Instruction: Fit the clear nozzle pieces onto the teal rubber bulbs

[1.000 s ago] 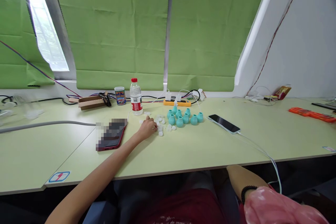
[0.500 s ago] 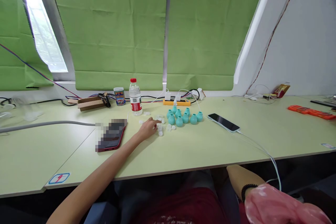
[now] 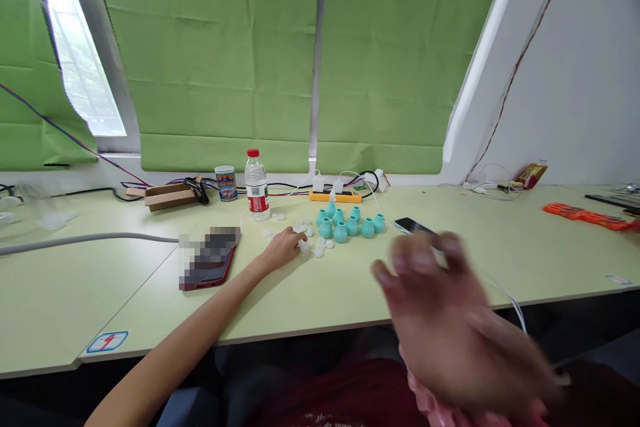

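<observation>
Pale bench (image 3: 300, 300) under green blinds.

Right hand (image 3: 440, 307): nearest the lens, blurred, raised in the air over the front edge. Fingers parted and loosely curled; nothing seen between them. Crumpled pink material (image 3: 430, 407) at the wrist.

Left hand (image 3: 284, 248): low on the bench, between the red-cased phone (image 3: 213, 259) and the teal pots (image 3: 341, 232). Fingers bent down, narrow; cannot tell if a piece is pinched.

Bottle (image 3: 257, 190), red cap, stands upright beyond the left hand, slightly leftward.

Pots: nine counted, close cluster right of the left hand, a little farther out. All upright, narrow mouths up, long axes vertical.

Translucent pieces (image 3: 319, 250): scattered between left hand and pots, others just beyond the knuckles. One lies right at the left fingertips. Mostly roundish, no clear long axis at this size. Left hand plainly nearer them; right hand well apart, toward the wearer.
</observation>
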### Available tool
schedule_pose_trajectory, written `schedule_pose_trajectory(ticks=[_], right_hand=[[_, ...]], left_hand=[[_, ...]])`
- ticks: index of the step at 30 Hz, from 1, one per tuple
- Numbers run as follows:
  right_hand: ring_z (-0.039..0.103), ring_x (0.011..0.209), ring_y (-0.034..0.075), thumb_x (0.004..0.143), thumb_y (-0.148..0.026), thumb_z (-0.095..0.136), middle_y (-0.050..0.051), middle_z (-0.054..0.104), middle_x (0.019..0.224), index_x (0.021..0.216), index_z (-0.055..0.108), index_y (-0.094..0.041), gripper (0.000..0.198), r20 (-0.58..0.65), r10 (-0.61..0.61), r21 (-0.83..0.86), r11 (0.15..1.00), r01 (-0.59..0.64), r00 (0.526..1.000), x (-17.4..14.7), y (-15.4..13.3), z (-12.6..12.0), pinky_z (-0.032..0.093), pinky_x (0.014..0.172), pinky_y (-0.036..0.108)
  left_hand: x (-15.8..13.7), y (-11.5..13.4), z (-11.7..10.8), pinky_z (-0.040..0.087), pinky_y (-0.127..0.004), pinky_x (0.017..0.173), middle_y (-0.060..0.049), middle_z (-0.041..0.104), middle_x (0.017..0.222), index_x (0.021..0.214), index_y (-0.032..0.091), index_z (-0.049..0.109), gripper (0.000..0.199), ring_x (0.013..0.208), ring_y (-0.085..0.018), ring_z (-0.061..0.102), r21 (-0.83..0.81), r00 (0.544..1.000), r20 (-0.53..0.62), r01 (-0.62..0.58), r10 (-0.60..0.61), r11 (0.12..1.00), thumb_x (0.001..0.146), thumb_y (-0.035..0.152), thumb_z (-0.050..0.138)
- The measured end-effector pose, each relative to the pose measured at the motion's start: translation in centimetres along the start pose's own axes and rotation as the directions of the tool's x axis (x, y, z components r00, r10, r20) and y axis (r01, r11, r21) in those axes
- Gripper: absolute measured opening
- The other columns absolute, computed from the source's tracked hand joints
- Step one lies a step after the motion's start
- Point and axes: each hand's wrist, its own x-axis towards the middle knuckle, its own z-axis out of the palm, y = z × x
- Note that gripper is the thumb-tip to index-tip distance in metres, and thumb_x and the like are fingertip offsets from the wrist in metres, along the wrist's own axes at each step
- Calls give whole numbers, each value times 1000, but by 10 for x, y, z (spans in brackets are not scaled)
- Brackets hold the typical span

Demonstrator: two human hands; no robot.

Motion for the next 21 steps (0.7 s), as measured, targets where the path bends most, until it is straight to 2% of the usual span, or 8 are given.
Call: schedule_pose_trajectory(ticks=[5, 10, 14, 16, 17, 18, 20, 21], right_hand=[[45, 68, 15, 63, -21, 56, 2, 43, 74, 79, 44, -24, 20, 61, 250, 294, 921, -256, 966, 23, 14, 7, 44, 59, 30], [45, 64, 10, 60, -11, 62, -1, 43, 73, 77, 44, -23, 27, 160, 293, 336, 882, -331, 943, 25, 17, 8, 43, 57, 23], [45, 58, 9, 63, -16, 64, -3, 43, 67, 76, 42, -22, 27, 195, 207, 173, 955, -241, 959, 36, 38, 0, 41, 51, 21], [44, 49, 9, 69, -25, 60, -5, 44, 59, 78, 41, -22, 21, 200, 94, -50, 995, -86, 975, 52, 65, -11, 39, 45, 22], [44, 46, 9, 76, -29, 52, -4, 45, 57, 78, 42, -21, 13, 189, 56, -236, 972, -10, 980, 62, 82, -17, 39, 45, 22], [45, 46, 9, 80, -30, 45, -3, 46, 56, 79, 44, -20, 11, 195, 29, -449, 891, 63, 980, 72, 100, -24, 40, 47, 23], [51, 60, 11, 79, -27, 46, 1, 54, 70, 80, 51, -18, 11, 342, 125, -819, 525, 230, 931, 91, 133, -37, 42, 60, 25], [52, 64, 12, 74, -25, 53, 3, 56, 77, 81, 54, -17, 11, 353, 164, -856, 454, 248, 921, 99, 148, -43, 41, 65, 26]], left_hand=[[-2, 3, -3, 40, -24, 63, -5, 52, 81, 99, 20, 56, 29, 69, -16, 52, 1, 999, 3, 36, -36, 999, 74, 13, 44], [-2, 4, -4, 39, -25, 61, -5, 53, 73, 97, 20, 57, 26, 68, -17, 52, -19, 999, 10, 41, -41, 999, 75, 16, 43], [-2, 4, -4, 40, -25, 62, -4, 55, 69, 94, 20, 58, 25, 72, -18, 53, -47, 999, 8, 41, -41, 998, 72, 14, 46], [-1, 3, -3, 40, -25, 64, -4, 57, 68, 91, 19, 59, 25, 75, -19, 53, -65, 999, 5, 40, -40, 997, 71, 13, 47], [-1, 2, -3, 41, -25, 64, -4, 58, 69, 89, 19, 60, 24, 75, -19, 53, -74, 999, 1, 43, -43, 996, 70, 13, 47], [-1, 1, -2, 41, -25, 64, -5, 58, 71, 88, 18, 60, 23, 75, -18, 54, -83, 999, -6, 51, -51, 995, 70, 13, 47], [0, -3, -1, 41, -26, 63, -5, 59, 73, 88, 17, 61, 23, 72, -17, 54, -104, 997, -17, 70, -72, 992, 70, 13, 47], [0, -5, 0, 42, -25, 63, -5, 60, 74, 88, 17, 61, 24, 70, -16, 55, -118, 996, -19, 79, -82, 990, 69, 12, 48]])
